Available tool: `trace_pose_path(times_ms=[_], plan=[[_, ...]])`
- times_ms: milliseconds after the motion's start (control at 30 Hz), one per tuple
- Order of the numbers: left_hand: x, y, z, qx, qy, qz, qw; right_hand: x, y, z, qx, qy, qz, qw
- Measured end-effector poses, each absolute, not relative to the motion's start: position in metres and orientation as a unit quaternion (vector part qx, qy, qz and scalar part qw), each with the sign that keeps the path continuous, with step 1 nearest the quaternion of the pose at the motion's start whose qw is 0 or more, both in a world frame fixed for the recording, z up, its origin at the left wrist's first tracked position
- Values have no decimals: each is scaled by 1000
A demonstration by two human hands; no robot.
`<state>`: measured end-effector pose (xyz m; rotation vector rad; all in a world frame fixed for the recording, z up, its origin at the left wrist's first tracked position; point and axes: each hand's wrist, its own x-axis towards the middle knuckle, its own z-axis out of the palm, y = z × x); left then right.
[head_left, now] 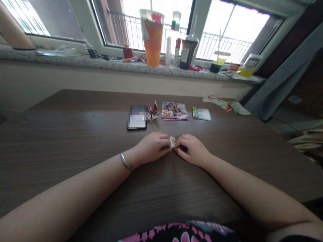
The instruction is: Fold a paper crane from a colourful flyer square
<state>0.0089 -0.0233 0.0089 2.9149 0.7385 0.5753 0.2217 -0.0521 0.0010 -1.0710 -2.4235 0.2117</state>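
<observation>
Between my two hands is a small folded piece of printed paper (172, 141), white with red and yellow marks. My left hand (155, 145), with a silver bangle at the wrist, pinches its left side. On the other side, the fingers of my right hand (193, 148) are closed on its right edge. Both hands rest low over the dark wooden table (101, 144). My fingers hide part of the paper's folds. Just beyond stand a phone (137, 121) with a lit screen and a folded paper crane (152, 112) touching or very near its right edge.
A stack of colourful leaflets (174, 111) lies past my hands, with a smaller green-and-white paper stack (201, 113) to its right. Loose paper strips (222, 103) are at the far right. Cups, including a tall orange one (152, 40), and bottles line the granite windowsill (101, 66).
</observation>
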Motion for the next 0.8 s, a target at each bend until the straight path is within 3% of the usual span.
trace_pose_path(times_ms=[333,600,800], plan=[[11,-22,7,939,255,215,82,219,-49,0,-424,-869,84,243],[15,-18,-4,864,366,260,228,216,-45,-4,-430,-858,108,259],[15,-19,-3,858,375,260,235,217,-43,-7,-441,-846,123,274]])
